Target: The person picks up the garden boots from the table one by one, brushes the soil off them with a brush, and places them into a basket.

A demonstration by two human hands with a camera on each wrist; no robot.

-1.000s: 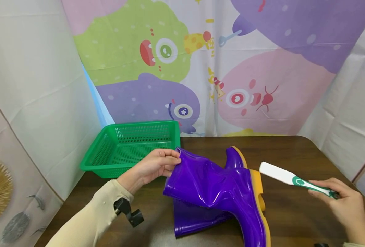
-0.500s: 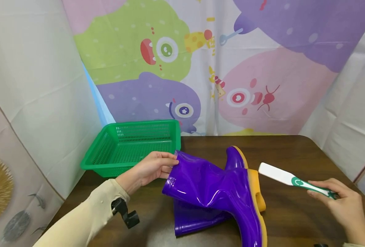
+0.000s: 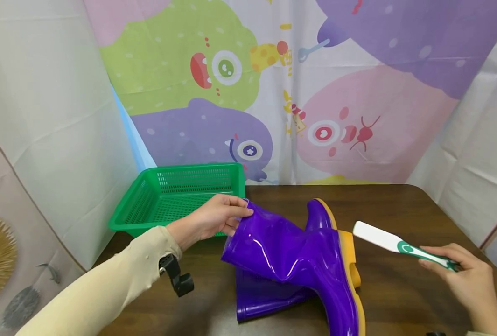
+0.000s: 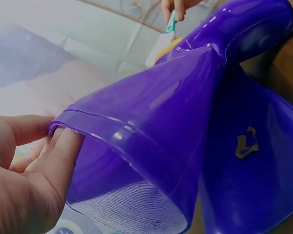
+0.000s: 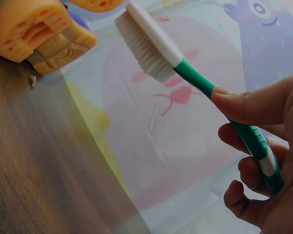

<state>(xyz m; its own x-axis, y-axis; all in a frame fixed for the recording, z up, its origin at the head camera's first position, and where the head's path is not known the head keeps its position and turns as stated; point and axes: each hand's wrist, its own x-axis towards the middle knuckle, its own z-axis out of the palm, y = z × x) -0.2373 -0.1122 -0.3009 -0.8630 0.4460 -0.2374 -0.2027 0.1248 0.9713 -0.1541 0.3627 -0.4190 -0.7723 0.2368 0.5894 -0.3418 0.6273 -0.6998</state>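
Fingers [image 3: 235, 212] of the left hand [image 3: 212, 221] pinch the rim of the upper boot [image 3: 290, 254], tipping it off the table [image 3: 399, 298] over a second boot [image 3: 269, 298], basket [image 3: 172, 196] behind. Left wrist view: fingertips look tucked inside the cuff, probably for grip, though it's blurry. Right wrist view: the right hand [image 5: 263, 161] curls round the brush [image 5: 185, 73] handle, bristles just beside the yellow heel [image 5: 39, 31].
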